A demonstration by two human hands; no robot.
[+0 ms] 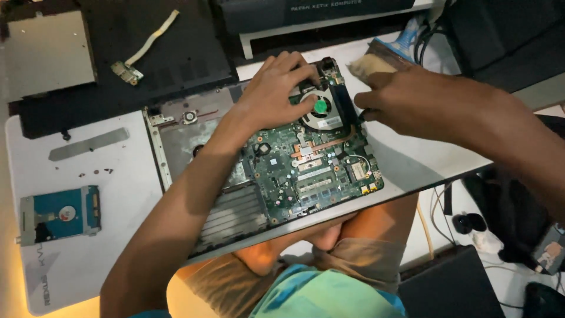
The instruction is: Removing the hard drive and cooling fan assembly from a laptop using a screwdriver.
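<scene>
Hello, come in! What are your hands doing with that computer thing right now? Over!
Left hand resting on the cooling fan of the opened laptop. Right hand pinching a dark tool at the fan's edge. Paintbrush lying just behind; nothing blocking.

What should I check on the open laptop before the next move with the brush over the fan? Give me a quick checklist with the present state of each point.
1. Left hand braces the board beside the cooling fan: ok, fingers rest on the fan housing.
2. Right hand grips the paintbrush: ok, bristles sit just off the fan's upper right corner.
3. Fan hub exposed for brushing: ok, green centre shows.
4. Motherboard seated in the laptop base: cannot tell, screws too small to see.
5. Hard drive set aside: ok, lying on the white table, apart from the board.
6. Ribbon cable out of the way: ok, on the black cover at the back.
</scene>
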